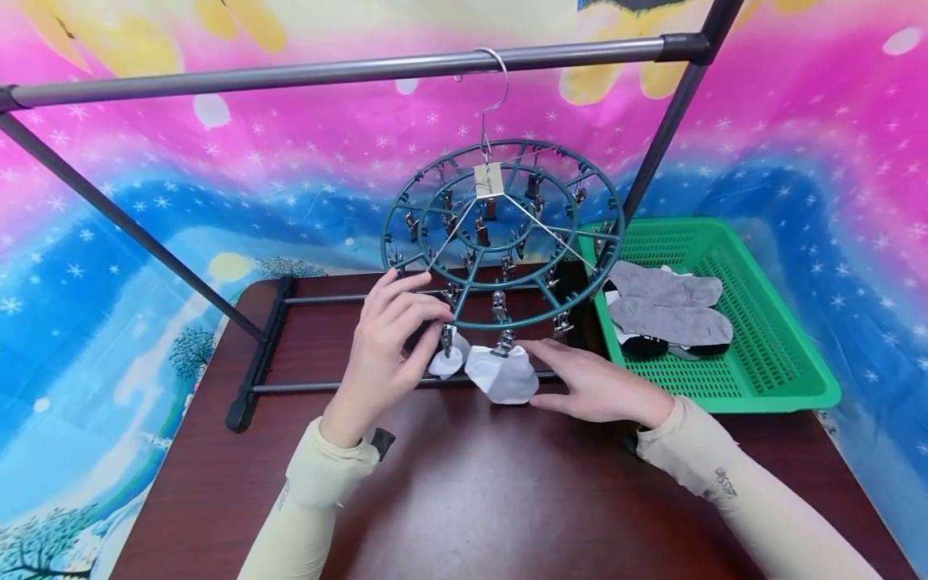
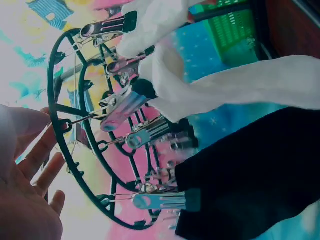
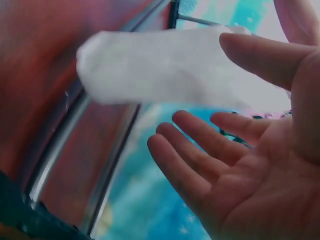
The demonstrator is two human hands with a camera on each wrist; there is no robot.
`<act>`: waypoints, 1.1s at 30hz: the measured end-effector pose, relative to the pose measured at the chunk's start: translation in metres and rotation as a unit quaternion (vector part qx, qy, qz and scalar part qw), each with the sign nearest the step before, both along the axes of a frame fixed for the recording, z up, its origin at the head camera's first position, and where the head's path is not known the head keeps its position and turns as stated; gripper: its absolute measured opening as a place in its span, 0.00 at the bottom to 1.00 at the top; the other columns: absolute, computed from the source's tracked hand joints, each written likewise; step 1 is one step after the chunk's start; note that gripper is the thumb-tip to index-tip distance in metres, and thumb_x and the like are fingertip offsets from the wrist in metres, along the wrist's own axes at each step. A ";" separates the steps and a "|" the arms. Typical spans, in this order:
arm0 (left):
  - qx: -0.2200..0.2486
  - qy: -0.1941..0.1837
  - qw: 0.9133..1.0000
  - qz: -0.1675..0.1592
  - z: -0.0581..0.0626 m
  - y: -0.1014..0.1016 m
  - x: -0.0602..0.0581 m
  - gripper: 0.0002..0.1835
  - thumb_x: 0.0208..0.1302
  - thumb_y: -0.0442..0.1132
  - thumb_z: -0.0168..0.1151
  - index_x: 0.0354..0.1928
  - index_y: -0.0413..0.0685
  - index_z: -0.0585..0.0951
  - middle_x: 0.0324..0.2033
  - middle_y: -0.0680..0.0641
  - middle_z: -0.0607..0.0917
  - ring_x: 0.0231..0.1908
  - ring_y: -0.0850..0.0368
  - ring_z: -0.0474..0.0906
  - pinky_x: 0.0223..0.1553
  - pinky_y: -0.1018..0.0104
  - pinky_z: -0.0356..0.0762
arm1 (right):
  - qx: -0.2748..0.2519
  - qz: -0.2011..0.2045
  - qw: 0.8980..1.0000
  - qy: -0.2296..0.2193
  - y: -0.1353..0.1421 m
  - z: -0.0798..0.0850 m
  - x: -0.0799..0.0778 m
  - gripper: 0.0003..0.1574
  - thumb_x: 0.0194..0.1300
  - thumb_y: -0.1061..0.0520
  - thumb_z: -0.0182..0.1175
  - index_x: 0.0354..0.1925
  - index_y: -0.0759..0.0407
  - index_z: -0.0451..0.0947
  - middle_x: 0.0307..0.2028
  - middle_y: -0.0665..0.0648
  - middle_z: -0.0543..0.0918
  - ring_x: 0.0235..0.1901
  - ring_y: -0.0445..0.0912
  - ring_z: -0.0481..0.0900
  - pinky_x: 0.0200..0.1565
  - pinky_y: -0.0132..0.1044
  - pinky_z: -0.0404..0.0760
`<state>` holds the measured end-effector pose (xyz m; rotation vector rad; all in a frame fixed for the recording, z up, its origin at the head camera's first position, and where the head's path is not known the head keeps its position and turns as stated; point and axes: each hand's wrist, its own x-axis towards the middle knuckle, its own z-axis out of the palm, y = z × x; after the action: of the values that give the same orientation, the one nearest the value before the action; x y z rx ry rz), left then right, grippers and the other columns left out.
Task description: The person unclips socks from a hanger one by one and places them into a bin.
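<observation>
A round green clip hanger (image 1: 467,286) hangs by its hook from a metal rail. At the hanger's near-left rim is my left hand (image 1: 395,342), fingertips right at the ring and the other fingers spread. Clips on the near side hold a white sock (image 1: 503,377), a second white sock (image 1: 445,364) beside it, and a black sock (image 2: 250,180) seen in the left wrist view. My right hand (image 1: 590,379) is beside the nearer white sock, its fingers extended; in the right wrist view that sock hangs between thumb and fingers, ungripped.
A green basket (image 1: 779,322) on the right holds grey socks (image 1: 670,310) and some black-and-white ones. The rack's rail (image 1: 290,76) crosses above, and its black foot (image 1: 261,354) stands on the brown table (image 1: 464,499). A patterned cloth hangs behind.
</observation>
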<state>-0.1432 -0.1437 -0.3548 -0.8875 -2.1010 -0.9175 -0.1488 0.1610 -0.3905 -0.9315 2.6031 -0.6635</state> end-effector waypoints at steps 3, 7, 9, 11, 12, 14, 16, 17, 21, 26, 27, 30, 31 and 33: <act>-0.012 0.014 1.000 -0.008 -0.002 0.006 0.004 0.07 0.67 0.32 0.65 0.44 0.47 0.88 0.43 0.48 0.89 0.65 0.46 0.77 0.78 0.42 0.55 | 0.000 -0.005 1.000 0.003 -0.006 -0.007 -0.001 0.45 0.70 0.46 0.68 0.76 0.59 0.62 0.68 0.59 0.76 0.64 0.54 0.78 0.65 0.55 0.77; -0.044 0.035 0.998 -0.023 -0.003 0.013 0.006 0.10 0.65 0.31 0.67 0.46 0.47 0.88 0.47 0.48 0.89 0.64 0.47 0.77 0.76 0.42 0.60 | -0.033 -0.023 0.999 -0.016 -0.009 -0.014 -0.006 0.34 0.69 0.46 0.69 0.67 0.57 0.73 0.59 0.55 0.83 0.58 0.50 0.82 0.62 0.53 0.81; -0.060 0.045 0.997 -0.031 -0.003 0.017 0.007 0.11 0.64 0.32 0.68 0.48 0.47 0.88 0.49 0.48 0.89 0.63 0.48 0.77 0.76 0.44 0.61 | -0.062 -0.027 0.997 -0.024 -0.010 -0.017 -0.008 0.27 0.69 0.47 0.69 0.62 0.55 0.79 0.55 0.52 0.86 0.54 0.47 0.84 0.59 0.51 0.83; -0.074 0.056 0.995 -0.035 -0.002 0.020 0.007 0.12 0.64 0.32 0.68 0.50 0.47 0.88 0.50 0.48 0.89 0.63 0.48 0.78 0.76 0.46 0.61 | -0.089 -0.027 0.995 -0.026 -0.010 -0.019 -0.009 0.19 0.70 0.47 0.69 0.55 0.53 0.83 0.49 0.49 0.88 0.48 0.43 0.85 0.54 0.48 0.85; -0.079 0.061 0.994 -0.037 -0.002 0.021 0.007 0.13 0.64 0.32 0.68 0.50 0.47 0.87 0.50 0.47 0.89 0.63 0.48 0.78 0.76 0.46 0.62 | -0.098 -0.028 0.994 -0.028 -0.010 -0.019 -0.009 0.18 0.70 0.48 0.69 0.53 0.53 0.84 0.47 0.48 0.88 0.47 0.42 0.85 0.53 0.46 0.85; -0.086 0.069 0.993 -0.038 -0.003 0.023 0.007 0.14 0.65 0.32 0.67 0.52 0.47 0.87 0.52 0.47 0.88 0.63 0.47 0.79 0.76 0.46 0.62 | -0.107 -0.035 0.993 -0.034 -0.008 -0.018 -0.008 0.17 0.71 0.49 0.68 0.53 0.54 0.84 0.47 0.49 0.89 0.46 0.42 0.85 0.51 0.45 0.86; -0.091 0.077 0.992 -0.037 -0.003 0.024 0.007 0.15 0.65 0.32 0.67 0.53 0.46 0.87 0.53 0.46 0.88 0.62 0.47 0.79 0.75 0.45 0.63 | -0.108 -0.044 0.992 -0.043 -0.004 -0.016 -0.007 0.20 0.73 0.49 0.65 0.57 0.57 0.82 0.49 0.52 0.88 0.48 0.44 0.85 0.51 0.46 0.87; -0.094 0.080 0.992 -0.036 -0.003 0.024 0.007 0.15 0.65 0.32 0.67 0.54 0.46 0.87 0.53 0.46 0.88 0.61 0.47 0.80 0.74 0.45 0.64 | -0.109 -0.047 0.992 -0.048 -0.002 -0.014 -0.006 0.22 0.74 0.50 0.64 0.59 0.59 0.80 0.51 0.54 0.88 0.49 0.46 0.86 0.52 0.47 0.87; -0.099 0.092 0.990 -0.030 -0.003 0.025 0.008 0.18 0.64 0.32 0.68 0.56 0.47 0.86 0.55 0.47 0.88 0.58 0.47 0.82 0.71 0.48 0.70 | -0.115 -0.056 0.990 -0.059 0.007 -0.010 -0.004 0.25 0.77 0.50 0.60 0.65 0.60 0.74 0.55 0.57 0.86 0.52 0.49 0.86 0.53 0.47 0.86; -0.102 0.103 0.989 -0.022 -0.004 0.024 0.008 0.20 0.63 0.31 0.70 0.57 0.47 0.86 0.55 0.47 0.87 0.55 0.48 0.82 0.65 0.51 0.75 | -0.142 -0.064 0.987 -0.045 0.016 -0.005 -0.003 0.09 0.78 0.52 0.59 0.48 0.55 0.74 0.37 0.50 0.80 0.40 0.43 0.81 0.42 0.36 0.79; -0.102 0.105 0.989 -0.019 -0.004 0.024 0.009 0.19 0.64 0.31 0.70 0.57 0.47 0.86 0.55 0.47 0.87 0.55 0.48 0.82 0.64 0.51 0.76 | -0.146 -0.066 0.986 -0.042 0.018 -0.004 -0.003 0.07 0.78 0.52 0.59 0.44 0.54 0.73 0.34 0.49 0.77 0.38 0.43 0.79 0.40 0.35 0.77; -0.095 0.112 0.989 -0.004 -0.007 0.024 0.009 0.18 0.65 0.32 0.68 0.56 0.48 0.86 0.55 0.46 0.87 0.55 0.48 0.82 0.63 0.51 0.76 | -0.152 -0.077 0.985 -0.031 0.024 0.000 -0.002 0.07 0.78 0.53 0.58 0.40 0.53 0.72 0.30 0.49 0.71 0.33 0.42 0.73 0.36 0.33 0.74; -0.090 0.114 0.989 0.002 -0.008 0.024 0.009 0.17 0.65 0.32 0.68 0.56 0.48 0.86 0.55 0.46 0.87 0.54 0.48 0.82 0.63 0.51 0.76 | -0.152 -0.080 0.985 -0.028 0.026 0.001 -0.002 0.06 0.78 0.54 0.59 0.40 0.53 0.73 0.31 0.49 0.73 0.33 0.42 0.74 0.36 0.33 0.75; -0.079 0.118 0.990 0.013 -0.010 0.025 0.009 0.18 0.64 0.31 0.68 0.56 0.48 0.86 0.55 0.46 0.87 0.54 0.47 0.82 0.62 0.50 0.76 | -0.146 -0.084 0.985 -0.022 0.029 0.003 -0.002 0.03 0.78 0.54 0.59 0.43 0.52 0.76 0.33 0.48 0.76 0.34 0.41 0.75 0.37 0.33 0.76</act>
<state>-0.1342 -0.1185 -0.3648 -0.9947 -1.9937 -0.6071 -0.1511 0.1902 -0.3877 -0.7685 2.6092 -1.1209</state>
